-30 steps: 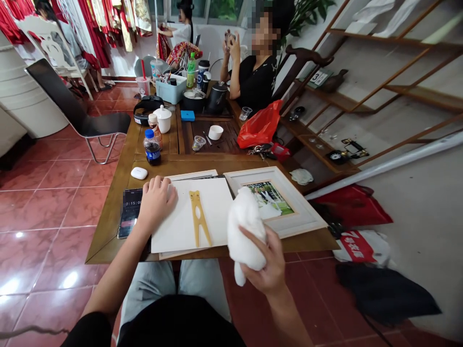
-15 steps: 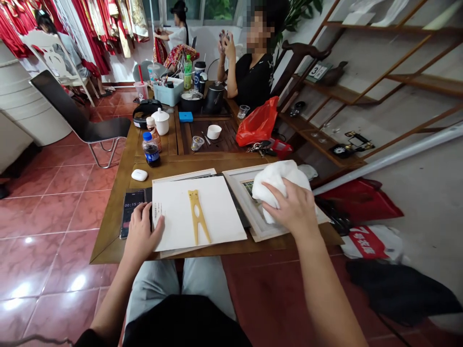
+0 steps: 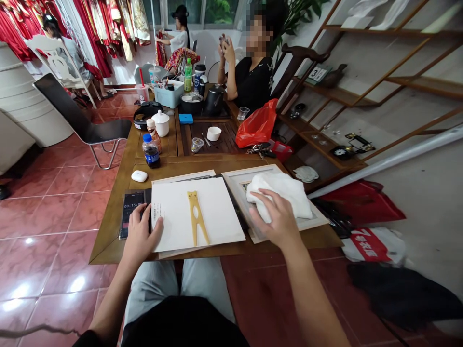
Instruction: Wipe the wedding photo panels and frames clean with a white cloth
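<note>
My right hand [image 3: 274, 219] lies flat with fingers spread on a white cloth [image 3: 285, 192], pressing it onto the glass of a white picture frame [image 3: 243, 177] at the table's near right. My left hand [image 3: 140, 236] rests on the near left corner of a white backing board [image 3: 217, 212], thumb on top of the board, fingers curled at its edge. On that board lies a yellow wooden stand piece [image 3: 196, 216]. A second frame's edge [image 3: 183, 176] shows under the board. A black phone [image 3: 130, 210] showing a timer lies just left of my left hand.
On the wooden table [image 3: 112, 226] stand a cola bottle [image 3: 150, 150], white earbud case [image 3: 139, 176], white lidded cup [image 3: 161, 122], tea tray with bowl [image 3: 214, 133] and red plastic bag [image 3: 258, 125]. A person in black sits at the far end. A black chair [image 3: 85, 120] stands left.
My right hand brought the bunched cloth from the table's near edge onto the picture frame and flattened it there, sliding slightly left. My left hand moved down the board to its near left corner.
</note>
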Demonstrator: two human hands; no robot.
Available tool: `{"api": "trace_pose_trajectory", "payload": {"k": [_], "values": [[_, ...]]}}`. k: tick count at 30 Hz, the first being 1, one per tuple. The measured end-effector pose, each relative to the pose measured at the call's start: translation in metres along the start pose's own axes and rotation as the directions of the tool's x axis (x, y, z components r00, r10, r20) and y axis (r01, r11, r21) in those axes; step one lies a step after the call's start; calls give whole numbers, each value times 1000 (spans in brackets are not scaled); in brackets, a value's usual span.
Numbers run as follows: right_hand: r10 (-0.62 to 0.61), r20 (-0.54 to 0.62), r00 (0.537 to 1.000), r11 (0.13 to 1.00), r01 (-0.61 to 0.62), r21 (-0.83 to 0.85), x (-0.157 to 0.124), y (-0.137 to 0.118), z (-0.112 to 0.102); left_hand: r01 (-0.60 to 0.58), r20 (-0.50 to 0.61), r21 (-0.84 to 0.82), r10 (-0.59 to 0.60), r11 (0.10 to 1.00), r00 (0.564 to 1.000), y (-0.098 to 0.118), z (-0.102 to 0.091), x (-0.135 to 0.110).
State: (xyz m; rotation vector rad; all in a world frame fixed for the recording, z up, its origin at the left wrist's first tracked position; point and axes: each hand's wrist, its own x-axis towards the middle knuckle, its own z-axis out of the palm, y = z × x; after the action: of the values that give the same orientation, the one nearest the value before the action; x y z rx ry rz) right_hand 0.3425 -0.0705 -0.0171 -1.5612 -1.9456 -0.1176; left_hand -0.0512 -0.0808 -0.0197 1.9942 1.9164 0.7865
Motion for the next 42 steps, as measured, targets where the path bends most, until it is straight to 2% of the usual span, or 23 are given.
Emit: {"api": "trace_pose_trajectory", "payload": {"k": [3, 6, 8, 11, 17, 24, 31, 34, 37, 40, 42], "values": [[32, 85, 996, 987, -45, 153, -4, -34, 8, -7, -26, -5, 7, 1000, 1000, 1, 4, 0], [96, 154, 983, 960, -133, 248, -6, -51, 23, 11, -30, 5, -11, 1000, 1000, 5, 6, 0], [156, 163, 974, 942, -196, 273, -6, -53, 32, 24, -13, -5, -24, 1000, 1000, 6, 7, -1], [224, 113, 968, 937, -246, 247, -7, -50, 43, 27, 5, -48, -26, 998, 1000, 4, 8, -2], [186, 41, 982, 954, -190, 232, -12, -48, 55, 11, -14, -168, -14, 986, 1000, 1, 7, -3], [176, -12, 984, 934, -163, 318, -13, -49, 59, 94, 22, -343, -92, 935, 995, 4, 5, -3], [210, -93, 973, 909, -159, 386, -18, -53, 60, 85, -50, -515, -129, 853, 990, 9, 14, -16], [209, -158, 965, 898, -125, 421, -20, -58, 61, 92, -70, -603, -167, 792, 983, 17, 13, -19], [223, -190, 956, 883, -116, 455, -23, -61, 60, 135, -29, -701, -216, 701, 976, 25, 9, -23], [279, -170, 945, 834, -151, 531, -28, -65, 53, 170, 13, -738, -239, 653, 971, 32, 2, -28], [347, -152, 926, 747, -175, 642, -32, -70, 45, 163, 7, -743, -236, 649, 972, 37, -3, -32]]}}
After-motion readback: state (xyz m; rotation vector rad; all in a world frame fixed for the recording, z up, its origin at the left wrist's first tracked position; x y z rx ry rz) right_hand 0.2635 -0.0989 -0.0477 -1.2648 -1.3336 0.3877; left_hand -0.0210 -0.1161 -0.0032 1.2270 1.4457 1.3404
